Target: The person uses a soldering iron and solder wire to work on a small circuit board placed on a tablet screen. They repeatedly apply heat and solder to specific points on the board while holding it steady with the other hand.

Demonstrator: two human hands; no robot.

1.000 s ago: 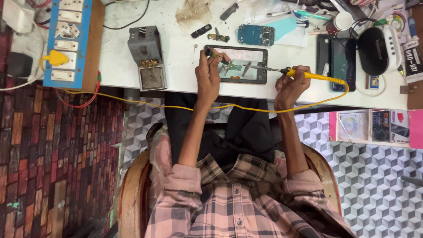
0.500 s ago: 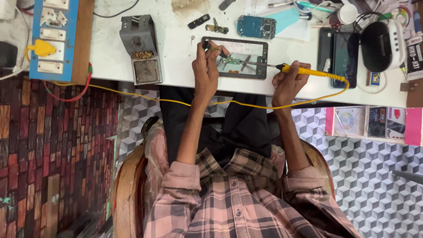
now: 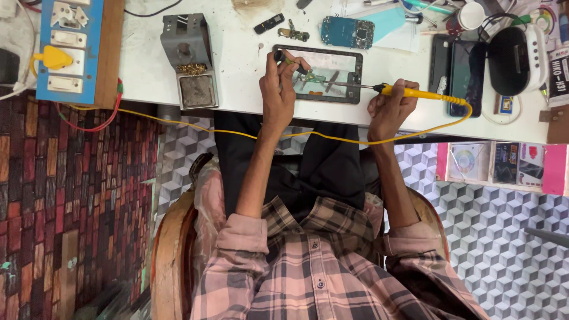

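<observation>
An opened phone frame (image 3: 354, 78) lies on the white workbench (image 3: 237, 65), with a small circuit part (image 3: 316, 78) inside it. My left hand (image 3: 278, 89) rests at the frame's left end and pinches a thin dark tool (image 3: 287, 58) over it. A yellow-handled soldering iron (image 3: 415, 93) is gripped in my right hand (image 3: 388, 109); its metal tip reaches left to the part inside the frame. The iron's yellow cord (image 3: 195, 125) runs across my lap toward the left.
A grey soldering-iron stand (image 3: 191, 59) with brass wool stands left of the frame. A blue switchboard (image 3: 68, 50) with a yellow plug sits far left. Behind lie a blue circuit board (image 3: 347, 31), a dark phone (image 3: 465, 68), and a black-and-white device (image 3: 515, 56).
The camera view has drifted slightly; the bench sits a little higher in the picture. Both hands stay at the phone frame with the same tools.
</observation>
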